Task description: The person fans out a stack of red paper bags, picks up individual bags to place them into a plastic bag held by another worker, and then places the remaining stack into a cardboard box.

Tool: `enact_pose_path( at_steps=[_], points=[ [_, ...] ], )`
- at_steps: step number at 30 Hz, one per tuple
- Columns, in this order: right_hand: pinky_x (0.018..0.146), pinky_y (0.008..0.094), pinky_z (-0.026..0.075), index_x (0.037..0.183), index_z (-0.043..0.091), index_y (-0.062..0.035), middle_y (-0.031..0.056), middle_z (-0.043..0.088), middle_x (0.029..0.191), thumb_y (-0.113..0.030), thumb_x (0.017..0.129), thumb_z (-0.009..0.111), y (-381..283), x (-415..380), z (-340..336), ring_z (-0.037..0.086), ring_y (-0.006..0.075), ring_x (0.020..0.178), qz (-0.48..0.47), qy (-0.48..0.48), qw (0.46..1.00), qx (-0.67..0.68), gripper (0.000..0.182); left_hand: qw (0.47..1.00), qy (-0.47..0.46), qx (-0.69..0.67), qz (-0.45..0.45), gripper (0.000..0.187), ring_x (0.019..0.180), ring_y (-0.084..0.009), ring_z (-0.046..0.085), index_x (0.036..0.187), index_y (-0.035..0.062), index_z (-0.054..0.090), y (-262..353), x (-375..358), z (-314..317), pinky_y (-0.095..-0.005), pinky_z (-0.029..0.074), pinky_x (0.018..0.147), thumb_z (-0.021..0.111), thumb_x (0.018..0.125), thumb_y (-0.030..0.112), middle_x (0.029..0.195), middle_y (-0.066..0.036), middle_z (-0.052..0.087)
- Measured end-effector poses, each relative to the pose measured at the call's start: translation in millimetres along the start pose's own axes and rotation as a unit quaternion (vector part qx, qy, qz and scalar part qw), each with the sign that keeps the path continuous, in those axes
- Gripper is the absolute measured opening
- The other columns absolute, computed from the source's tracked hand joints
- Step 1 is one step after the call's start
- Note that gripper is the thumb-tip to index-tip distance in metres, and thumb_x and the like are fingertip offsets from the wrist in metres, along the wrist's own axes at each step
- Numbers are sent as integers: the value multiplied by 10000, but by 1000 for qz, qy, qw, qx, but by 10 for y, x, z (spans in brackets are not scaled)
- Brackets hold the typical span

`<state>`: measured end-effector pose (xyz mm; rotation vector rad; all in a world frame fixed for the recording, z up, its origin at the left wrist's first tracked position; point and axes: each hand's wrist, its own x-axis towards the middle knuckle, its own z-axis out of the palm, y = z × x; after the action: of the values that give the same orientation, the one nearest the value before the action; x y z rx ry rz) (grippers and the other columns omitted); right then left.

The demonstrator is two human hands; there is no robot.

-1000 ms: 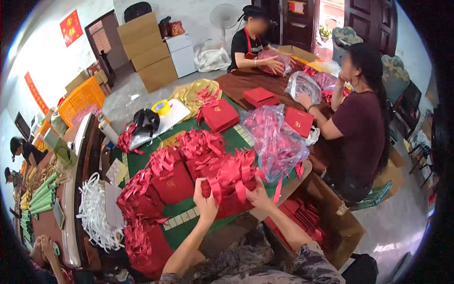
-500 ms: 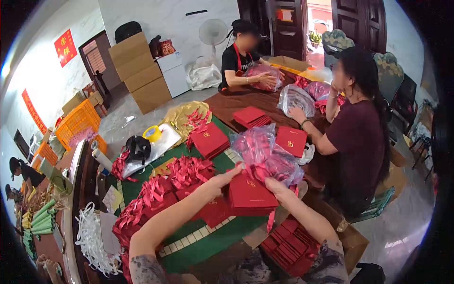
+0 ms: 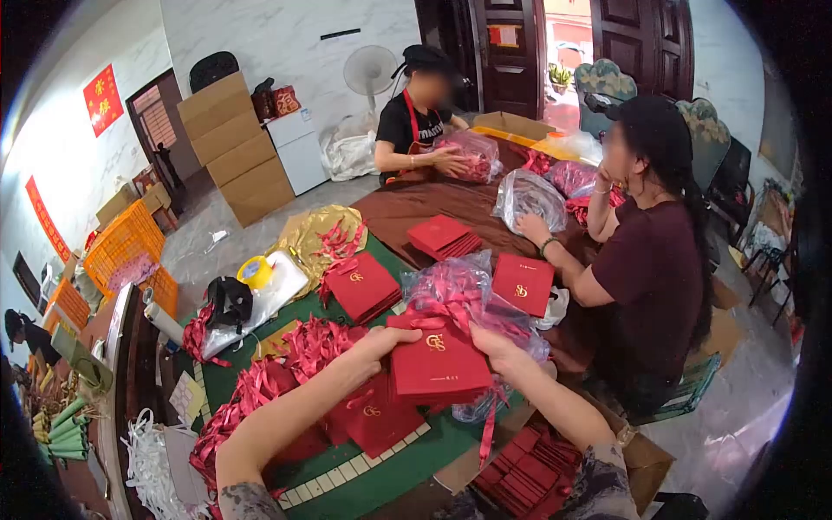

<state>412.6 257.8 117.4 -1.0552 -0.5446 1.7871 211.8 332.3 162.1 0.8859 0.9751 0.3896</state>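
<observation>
My left hand (image 3: 379, 345) grips the upper left edge of a stack of flat red gift bags (image 3: 440, 371) with a gold logo. My right hand (image 3: 498, 348) is closed on the stack's upper right edge. Pink-red ribbons bunch along its top, and one hangs down at the right. Just behind the stack lies a clear plastic bag (image 3: 459, 282) of ribboned goods. More red bags (image 3: 373, 416) lie under and left of the held stack, beside a heap with ribbon handles (image 3: 269, 386).
A cardboard box (image 3: 529, 464) packed with red bags stands below my right forearm. Other stacks (image 3: 360, 290) and a yellow tape roll (image 3: 255, 272) lie on the table. One co-worker (image 3: 646, 251) sits at the right; another (image 3: 420, 130) handles a plastic bag at the far end.
My view has turned slightly right. My left hand has shifted from the ribbons at the top to the stack's left edge, and the stack faces me more squarely.
</observation>
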Motion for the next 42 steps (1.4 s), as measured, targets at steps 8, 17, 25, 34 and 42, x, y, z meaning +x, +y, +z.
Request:
enact_pose_path(
  at_steps=[8, 17, 25, 34, 42],
  points=[
    [926, 479, 490, 1322, 478, -99, 97, 584, 1270, -505, 913, 555, -195, -276, -41, 584, 248, 1121, 22, -63, 994, 83, 582, 999, -8, 25, 32, 343, 983, -241, 656, 1182, 5, 585, 412, 202, -102, -393, 514, 912, 643, 873, 146, 1106, -132, 664],
    [708, 389, 556, 1210, 543, -75, 73, 662, 1068, -326, 890, 641, -295, 195, -156, 649, 212, 929, -32, -76, 996, 43, 419, 993, 56, 36, 97, 382, 976, -228, 658, 1170, 47, 600, 617, 695, -106, -396, 533, 878, 705, 852, 230, 1099, -109, 668],
    [695, 354, 540, 1171, 583, -51, 61, 667, 1020, -287, 873, 635, -952, 458, 127, 648, 188, 847, -214, 36, 974, -59, 384, 1000, -9, -4, 22, 544, 1108, -236, 580, 1258, 104, 516, 907, 247, 114, -445, 487, 936, 738, 817, 332, 1198, -79, 612],
    [847, 400, 512, 1284, 510, -87, 83, 608, 1201, -460, 916, 576, -1364, 1208, 113, 601, 225, 1039, -178, -75, 981, 23, 528, 977, 110, -42, 180, 402, 1007, -186, 586, 1136, 145, 585, 1317, 950, -214, -386, 506, 814, 740, 776, 232, 1080, -21, 641],
    [758, 266, 489, 1122, 546, -54, 33, 585, 969, -176, 924, 617, -128, 1195, -570, 578, 109, 872, -332, -3, 920, -207, 243, 959, 160, -117, 201, 401, 1027, -211, 580, 1156, 156, 565, 1606, 1710, -685, -407, 509, 816, 715, 787, 200, 1098, -26, 633]
  ],
)
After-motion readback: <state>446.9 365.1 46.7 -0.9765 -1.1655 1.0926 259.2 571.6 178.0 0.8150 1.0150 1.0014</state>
